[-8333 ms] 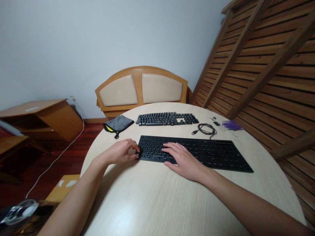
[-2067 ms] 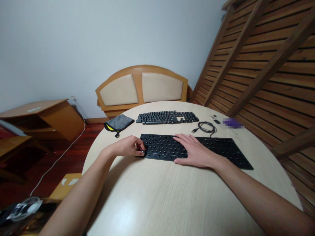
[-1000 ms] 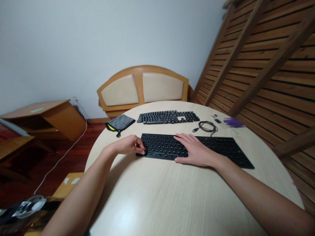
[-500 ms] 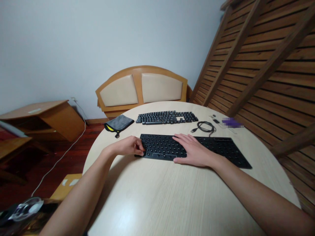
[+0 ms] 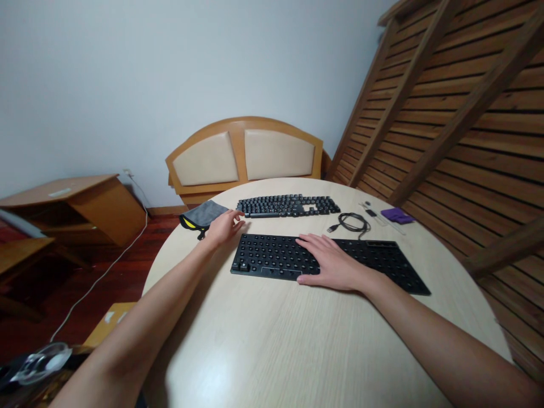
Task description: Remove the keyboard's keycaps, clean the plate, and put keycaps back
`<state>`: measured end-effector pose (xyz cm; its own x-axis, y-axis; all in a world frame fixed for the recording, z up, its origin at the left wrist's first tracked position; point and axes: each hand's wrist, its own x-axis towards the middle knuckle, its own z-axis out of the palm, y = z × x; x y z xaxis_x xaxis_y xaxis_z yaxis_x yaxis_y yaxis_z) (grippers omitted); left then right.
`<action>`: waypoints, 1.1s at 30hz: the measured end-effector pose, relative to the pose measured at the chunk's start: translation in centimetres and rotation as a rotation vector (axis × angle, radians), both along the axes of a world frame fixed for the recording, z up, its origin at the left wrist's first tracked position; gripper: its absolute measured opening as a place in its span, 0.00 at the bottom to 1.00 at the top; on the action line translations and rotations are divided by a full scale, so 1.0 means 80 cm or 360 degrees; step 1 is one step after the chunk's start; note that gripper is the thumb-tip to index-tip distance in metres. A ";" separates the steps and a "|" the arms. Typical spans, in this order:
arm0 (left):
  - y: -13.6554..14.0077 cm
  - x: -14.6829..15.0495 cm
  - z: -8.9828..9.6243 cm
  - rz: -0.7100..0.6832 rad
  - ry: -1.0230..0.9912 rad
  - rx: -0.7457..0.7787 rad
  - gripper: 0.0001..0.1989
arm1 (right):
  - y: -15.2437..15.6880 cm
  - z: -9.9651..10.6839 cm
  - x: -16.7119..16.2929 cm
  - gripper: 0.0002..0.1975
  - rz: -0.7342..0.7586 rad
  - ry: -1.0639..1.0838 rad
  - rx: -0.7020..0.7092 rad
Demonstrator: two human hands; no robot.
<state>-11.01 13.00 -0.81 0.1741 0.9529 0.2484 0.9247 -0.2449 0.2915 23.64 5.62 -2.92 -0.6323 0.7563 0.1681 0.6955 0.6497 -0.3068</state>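
A black keyboard base (image 5: pixel 278 254), mostly stripped of its keycaps, lies on the round table (image 5: pixel 297 340). At its lower left corner sit a couple of keycaps (image 5: pixel 243 266). My right hand (image 5: pixel 334 263) rests flat across the middle of the base, fingers spread. Beyond the base, loose black keycaps (image 5: pixel 280 205) are laid out in keyboard order, with a gap toward the right. My left hand (image 5: pixel 224 226) reaches to the near left end of that layout, thumb and forefinger apart, and I see nothing between them.
A grey cloth with yellow trim (image 5: pixel 204 216) lies beside my left hand. The coiled USB cable (image 5: pixel 355 222) is behind the base. Farther right are a purple cloth (image 5: pixel 397 215) and small tools. A slatted wooden panel (image 5: pixel 467 141) leans at the right.
My left hand has left the lower left corner of the base and moved up and away to the laid-out keycaps. Keycaps show at that corner now. My right hand stays put.
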 end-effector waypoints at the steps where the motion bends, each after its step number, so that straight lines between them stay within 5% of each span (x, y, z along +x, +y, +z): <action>1: 0.006 0.001 -0.004 0.0037 0.0031 0.0016 0.17 | -0.001 0.001 0.000 0.49 -0.0003 -0.0011 -0.0006; 13: 0.042 0.015 -0.028 0.0254 0.0256 0.0019 0.17 | -0.002 0.004 -0.001 0.51 -0.0027 -0.0043 -0.0074; 23: 0.015 0.009 -0.021 0.0291 0.0158 0.0048 0.11 | 0.002 -0.003 0.001 0.51 -0.0010 -0.0007 -0.0042; 28: -0.018 0.012 -0.002 0.0043 -0.0021 -0.0039 0.15 | 0.001 -0.001 0.000 0.50 -0.0008 0.0008 -0.0027; 33: -0.057 0.020 0.024 -0.0544 -0.0210 -0.0358 0.14 | 0.002 0.001 0.000 0.50 -0.0022 -0.0039 -0.0046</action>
